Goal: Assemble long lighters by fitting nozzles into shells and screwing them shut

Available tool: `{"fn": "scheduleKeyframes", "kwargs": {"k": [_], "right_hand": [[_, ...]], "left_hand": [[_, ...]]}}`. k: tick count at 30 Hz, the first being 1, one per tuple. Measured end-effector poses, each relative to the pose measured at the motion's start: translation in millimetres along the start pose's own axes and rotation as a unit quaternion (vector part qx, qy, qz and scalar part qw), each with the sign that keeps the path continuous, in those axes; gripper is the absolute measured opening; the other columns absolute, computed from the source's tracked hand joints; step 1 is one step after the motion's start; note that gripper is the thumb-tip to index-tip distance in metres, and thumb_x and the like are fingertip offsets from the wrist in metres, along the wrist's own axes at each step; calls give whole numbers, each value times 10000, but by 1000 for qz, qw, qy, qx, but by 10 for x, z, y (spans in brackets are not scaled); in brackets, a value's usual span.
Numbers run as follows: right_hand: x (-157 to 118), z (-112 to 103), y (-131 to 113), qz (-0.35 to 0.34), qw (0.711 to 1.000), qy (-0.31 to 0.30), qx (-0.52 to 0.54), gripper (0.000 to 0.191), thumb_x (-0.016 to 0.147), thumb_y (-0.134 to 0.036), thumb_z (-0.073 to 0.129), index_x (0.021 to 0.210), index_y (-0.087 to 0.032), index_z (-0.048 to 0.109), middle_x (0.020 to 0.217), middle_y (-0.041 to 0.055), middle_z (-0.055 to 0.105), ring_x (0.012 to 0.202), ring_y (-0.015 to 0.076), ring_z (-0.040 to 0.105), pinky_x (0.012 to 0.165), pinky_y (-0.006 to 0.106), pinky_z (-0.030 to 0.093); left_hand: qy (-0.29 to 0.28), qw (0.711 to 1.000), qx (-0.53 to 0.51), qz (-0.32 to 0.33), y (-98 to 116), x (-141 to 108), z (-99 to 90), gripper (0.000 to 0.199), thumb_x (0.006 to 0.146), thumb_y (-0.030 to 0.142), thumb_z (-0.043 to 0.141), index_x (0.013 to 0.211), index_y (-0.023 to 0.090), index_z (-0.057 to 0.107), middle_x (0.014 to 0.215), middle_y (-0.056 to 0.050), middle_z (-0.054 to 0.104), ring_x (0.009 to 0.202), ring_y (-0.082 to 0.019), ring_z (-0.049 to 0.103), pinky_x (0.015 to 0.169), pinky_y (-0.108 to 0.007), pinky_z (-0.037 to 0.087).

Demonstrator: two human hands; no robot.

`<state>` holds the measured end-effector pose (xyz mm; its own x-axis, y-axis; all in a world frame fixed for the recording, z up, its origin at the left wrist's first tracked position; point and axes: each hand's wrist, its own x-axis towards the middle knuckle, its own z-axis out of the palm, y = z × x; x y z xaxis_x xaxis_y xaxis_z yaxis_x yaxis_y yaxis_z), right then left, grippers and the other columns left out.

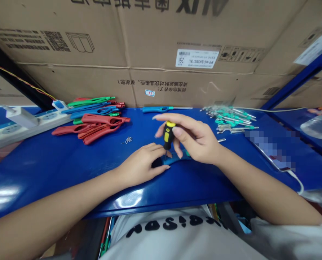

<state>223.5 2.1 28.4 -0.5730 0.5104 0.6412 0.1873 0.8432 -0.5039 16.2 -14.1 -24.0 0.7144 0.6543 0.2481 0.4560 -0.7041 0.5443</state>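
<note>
My right hand point(197, 137) grips a short black and yellow screwdriver point(167, 135) between thumb and fingers. The screwdriver stands nearly upright, its shaft pointing down at a blue lighter-shaped piece point(174, 158) lying on the blue table. My left hand point(143, 163) rests around the left end of that blue piece, thumb and fingers on it. A green part shows at the piece's right end, partly behind my right hand. Left of the hands lies a small heap of screws point(127, 140).
Red casings point(104, 126) and blue and green ones point(93, 107) are piled at the left, beside a power strip point(48, 117). Another blue lighter point(157, 109) lies at the back. Metal rods with green parts point(235, 117) and a phone point(270, 155) are at the right. Cardboard point(96, 77) stands behind.
</note>
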Motion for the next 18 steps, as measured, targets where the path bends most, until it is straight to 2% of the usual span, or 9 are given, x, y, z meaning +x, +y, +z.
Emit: {"fn": "scheduleKeyframes", "kwargs": {"k": [2,4,7,9,11,12,15,18], "right_hand": [[10,8,-18,-19,999,21,-29,302,1036,-261,422,1272,-190,597,1088,67,721,713,107,675,675,244,560],[8,-6,-22,-60,989,53,-121,216,991,-271,537,1148,-181,656,996,63,738,764,137,689,703,256,555],[-3,-58,-19,-105,964,61,-237,232,954,-322,614,1131,-184,672,903,52,750,758,160,693,706,273,548],[1,-91,-23,-82,972,40,-218,295,1008,-315,503,1246,-195,631,1057,74,747,808,162,700,738,288,557],[15,-109,-28,-35,989,12,-144,367,1051,-256,354,1356,-212,554,1223,82,698,852,146,700,764,295,564],[23,-112,-28,-19,994,0,-107,382,1057,-237,320,1371,-213,536,1242,81,685,854,137,697,762,292,564],[35,-111,-13,-19,997,9,-79,286,1034,-286,447,1248,-187,609,1087,69,712,800,132,682,722,274,552],[24,-104,-7,-58,983,60,-166,222,957,-363,614,1069,-182,673,897,54,715,760,156,671,710,286,544]], "left_hand": [[-2,1000,3,4,-5,-2,3,241,923,287,654,1154,217,638,1176,-57,683,1130,-245,609,1005,-409,477],[-4,1000,8,4,-10,-4,9,239,925,292,653,1151,216,637,1175,-56,681,1119,-244,611,993,-406,480],[-2,1000,8,3,-14,-7,15,215,928,296,654,1124,212,635,1155,-48,684,1080,-230,621,966,-386,488],[1,1000,3,4,-14,-8,15,210,928,293,656,1123,218,633,1145,-37,687,1080,-220,620,971,-375,484],[2,1000,-1,2,-11,-7,13,214,926,294,661,1126,225,633,1141,-28,687,1089,-214,615,979,-368,479],[3,1000,-1,0,-10,-6,11,216,924,295,663,1127,227,633,1140,-26,687,1087,-213,613,976,-367,480],[3,1000,1,0,-6,-4,8,206,922,291,665,1112,221,628,1134,-30,685,1087,-217,611,971,-371,480],[1,1000,0,4,-4,0,5,195,920,281,666,1099,216,625,1127,-28,686,1095,-217,610,981,-373,476]]}}
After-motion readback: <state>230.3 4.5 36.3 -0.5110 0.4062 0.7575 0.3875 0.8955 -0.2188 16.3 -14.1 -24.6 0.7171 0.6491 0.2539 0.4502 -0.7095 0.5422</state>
